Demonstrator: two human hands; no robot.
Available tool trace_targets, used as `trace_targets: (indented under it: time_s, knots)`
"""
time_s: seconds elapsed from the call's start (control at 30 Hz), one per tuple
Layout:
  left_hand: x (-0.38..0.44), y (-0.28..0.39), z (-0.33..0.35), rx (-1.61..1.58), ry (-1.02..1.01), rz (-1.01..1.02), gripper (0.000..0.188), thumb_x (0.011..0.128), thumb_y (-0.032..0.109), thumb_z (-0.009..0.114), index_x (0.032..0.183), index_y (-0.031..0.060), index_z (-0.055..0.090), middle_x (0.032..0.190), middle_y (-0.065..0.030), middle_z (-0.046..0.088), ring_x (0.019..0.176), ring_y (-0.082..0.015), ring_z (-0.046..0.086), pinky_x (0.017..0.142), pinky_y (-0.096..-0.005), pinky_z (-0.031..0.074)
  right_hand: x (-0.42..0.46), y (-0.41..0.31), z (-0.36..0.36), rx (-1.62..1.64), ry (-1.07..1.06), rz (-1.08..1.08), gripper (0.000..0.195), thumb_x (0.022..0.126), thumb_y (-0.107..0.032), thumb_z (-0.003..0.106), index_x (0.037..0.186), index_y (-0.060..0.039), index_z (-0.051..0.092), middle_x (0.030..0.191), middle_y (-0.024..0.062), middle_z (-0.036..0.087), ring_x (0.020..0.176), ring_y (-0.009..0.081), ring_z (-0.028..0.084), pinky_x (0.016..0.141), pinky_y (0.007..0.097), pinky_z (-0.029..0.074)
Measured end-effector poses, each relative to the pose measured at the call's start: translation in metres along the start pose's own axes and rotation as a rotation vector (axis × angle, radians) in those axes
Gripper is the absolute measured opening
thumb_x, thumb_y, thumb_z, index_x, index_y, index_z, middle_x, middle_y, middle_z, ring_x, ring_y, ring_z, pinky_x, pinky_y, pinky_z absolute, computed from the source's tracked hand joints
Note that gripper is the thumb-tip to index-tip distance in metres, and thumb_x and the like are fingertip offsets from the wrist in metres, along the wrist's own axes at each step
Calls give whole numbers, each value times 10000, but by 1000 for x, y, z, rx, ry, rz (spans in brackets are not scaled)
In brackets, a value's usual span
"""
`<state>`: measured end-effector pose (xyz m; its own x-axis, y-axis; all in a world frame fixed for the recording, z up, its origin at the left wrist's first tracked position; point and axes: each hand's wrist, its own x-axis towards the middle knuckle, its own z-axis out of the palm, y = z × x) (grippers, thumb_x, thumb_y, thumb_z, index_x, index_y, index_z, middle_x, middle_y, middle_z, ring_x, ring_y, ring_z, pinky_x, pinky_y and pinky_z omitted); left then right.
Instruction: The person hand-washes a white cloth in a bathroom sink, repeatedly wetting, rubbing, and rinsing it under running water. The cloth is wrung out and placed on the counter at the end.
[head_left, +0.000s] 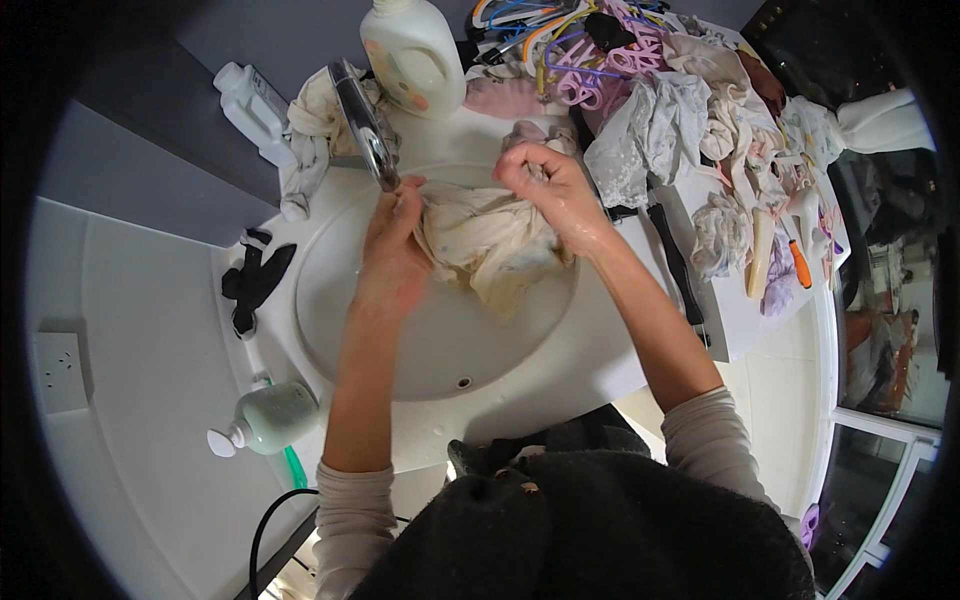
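A wet cream-coloured cloth garment (487, 232) hangs between my two hands over a white oval washbasin (435, 367). My left hand (397, 240) grips its left end, just beneath the spout of a chrome faucet (364, 124). Its right end is bunched in my right hand (551, 187), whose fingers are curled in a fist. The cloth's lower folds droop into the basin, and it hides part of the bowl. Both hands look wet.
Detergent bottles (416, 60) stand behind the basin. A pump bottle (277, 418) and black cloth straps (255, 281) lie left. Heaped clothes (652, 127), plastic hangers (570, 52), a black-handled tool (675, 262) and an orange-handled tool (799, 264) occupy the right.
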<state>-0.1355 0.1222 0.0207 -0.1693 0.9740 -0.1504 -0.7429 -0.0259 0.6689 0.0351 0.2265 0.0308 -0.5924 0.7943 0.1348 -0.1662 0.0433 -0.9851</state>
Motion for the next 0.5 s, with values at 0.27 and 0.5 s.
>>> trace_targets:
  time_s: [0.27, 0.5]
  knots:
    - [-15, 11, 2, 714, -179, 7, 238, 785, -3, 606, 1012, 43, 548, 970, -25, 511, 921, -137, 506, 841, -256, 403, -11, -20, -26, -378, -347, 152, 183, 703, -62, 732, 859, -24, 643, 868, 22, 587, 781, 99, 523, 692, 220, 452]
    - [-11, 11, 16, 1272, -110, 393, 116, 783, -3, 556, 893, 12, 522, 915, -54, 474, 889, -150, 472, 819, -247, 381, -22, -35, -22, -180, -326, 136, 131, 712, -45, 708, 807, -2, 628, 770, 28, 587, 774, 98, 537, 690, 240, 426]
